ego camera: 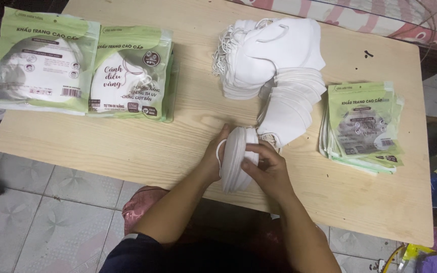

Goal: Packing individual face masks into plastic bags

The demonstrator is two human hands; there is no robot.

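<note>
Both my hands clasp a small stack of folded white face masks (234, 154), held on edge at the near side of the light wooden table (142, 136). My left hand (212, 157) presses the stack's left side, with an ear loop showing beside the fingers. My right hand (269, 169) wraps its right side and top. Just beyond lies a large fanned pile of loose white masks (279, 65), ear loops hanging off its left edge.
Two filled green-and-white mask packets (44, 63) (130, 73) lie at the table's far left. A pile of flat empty green packets (362, 124) sits at the right. Tiled floor shows at lower left, patterned fabric beyond the table's far edge.
</note>
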